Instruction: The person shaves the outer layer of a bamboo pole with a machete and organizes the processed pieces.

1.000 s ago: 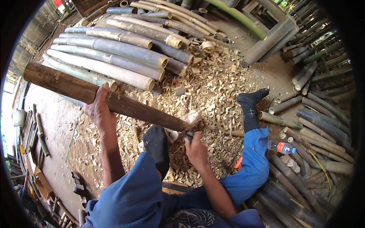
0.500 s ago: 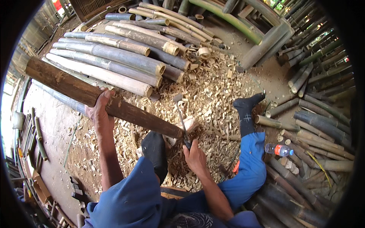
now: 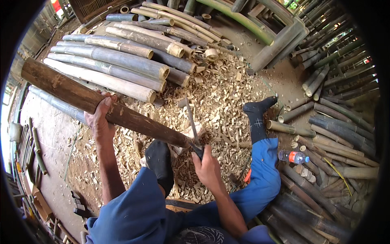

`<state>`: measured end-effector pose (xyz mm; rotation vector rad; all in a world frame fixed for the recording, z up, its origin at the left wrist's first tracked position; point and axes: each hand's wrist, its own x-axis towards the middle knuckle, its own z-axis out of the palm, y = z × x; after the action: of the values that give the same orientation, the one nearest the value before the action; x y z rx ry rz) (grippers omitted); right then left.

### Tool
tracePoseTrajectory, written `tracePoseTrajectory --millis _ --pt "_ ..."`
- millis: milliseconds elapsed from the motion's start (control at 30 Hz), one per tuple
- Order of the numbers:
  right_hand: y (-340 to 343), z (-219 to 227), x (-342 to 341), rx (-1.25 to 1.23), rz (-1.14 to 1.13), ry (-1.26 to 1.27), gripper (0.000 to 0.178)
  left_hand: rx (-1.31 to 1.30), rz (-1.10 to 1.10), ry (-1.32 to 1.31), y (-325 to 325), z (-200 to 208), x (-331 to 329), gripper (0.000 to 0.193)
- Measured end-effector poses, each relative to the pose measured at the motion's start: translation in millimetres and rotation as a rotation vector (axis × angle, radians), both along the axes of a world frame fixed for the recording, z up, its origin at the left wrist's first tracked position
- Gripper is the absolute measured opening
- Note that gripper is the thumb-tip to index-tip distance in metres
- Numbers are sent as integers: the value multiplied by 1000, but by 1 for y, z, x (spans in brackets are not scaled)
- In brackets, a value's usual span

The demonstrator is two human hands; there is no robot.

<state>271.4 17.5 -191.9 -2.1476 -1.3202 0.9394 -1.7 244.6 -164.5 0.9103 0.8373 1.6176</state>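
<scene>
My left hand (image 3: 99, 122) is wrapped round a thick, dark brown bamboo pole (image 3: 142, 123), gripping it near its middle. The pole slants from the upper left down to the right, where its narrower end is beside my right hand (image 3: 207, 167). That hand is closed on the dark handle of a machete (image 3: 191, 120). Its long grey blade points up and away, and its base is against or very close to the pole's lower end; I cannot tell if they touch. A pale block (image 3: 189, 132), partly hidden, lies behind the pole's end.
Wood chips (image 3: 227, 110) cover the ground between my outstretched legs. Cut bamboo lengths (image 3: 109, 57) lie in rows at the far left. More bamboo poles (image 3: 339, 134) are piled on the right, with a plastic water bottle (image 3: 293, 156) by my right knee.
The machete has turned so more of its blade's flat side shows, and its handle tilts further left at the pole's end. The whole view has shifted slightly.
</scene>
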Motion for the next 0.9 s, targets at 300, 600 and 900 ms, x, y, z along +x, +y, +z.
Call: tracePoseTrajectory --millis 300,600,900 --pt "-13 -89 18 -105 -28 -117 45 7 -17 -10 3 7 18 50" --pt "-13 -38 11 102 -62 68 40 42 -293 -41 2 -5 -3 52" --pt "-12 -3 6 84 -36 42 40 -298 325 75 -6 2 2 40"
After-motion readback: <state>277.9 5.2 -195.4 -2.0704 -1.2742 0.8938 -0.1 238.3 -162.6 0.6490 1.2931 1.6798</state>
